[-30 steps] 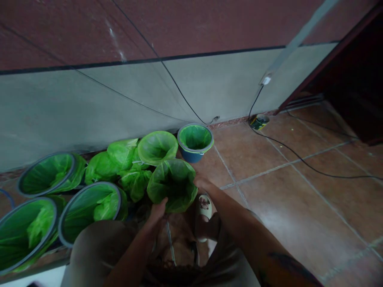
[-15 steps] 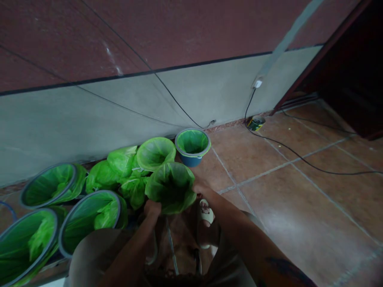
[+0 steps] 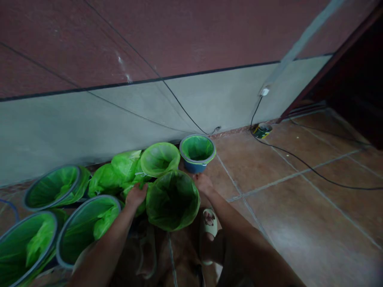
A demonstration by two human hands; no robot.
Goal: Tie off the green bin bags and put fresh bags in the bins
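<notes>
Between my feet stands a bin lined with a green plastic trash bag (image 3: 173, 217), its mouth facing up and its body hidden by the bag. My left hand (image 3: 137, 194) is closed at the upper left of this mouth, pinching green plastic. On the other side, my right hand (image 3: 203, 183) is closed on the bag's edge at the upper right, with its fingertips partly hidden. Just beyond my right hand is a small blue-grey bucket (image 3: 196, 167) with a green liner. A second green-lined bin (image 3: 160, 159) stands behind the bag I hold.
Bunched green bags (image 3: 104, 179) lie along the wall (image 3: 119, 135). Several grey-rimmed bins, including one nearby bin (image 3: 60, 249), stand at left. A tin can (image 3: 262, 130) sits by the wall, and a black cable (image 3: 311, 169) crosses the tiled floor.
My left hand has shifted up and left, away from the front of the bag's rim. My right hand has moved slightly up along the edge. The bag's mouth looks wider and rounder.
</notes>
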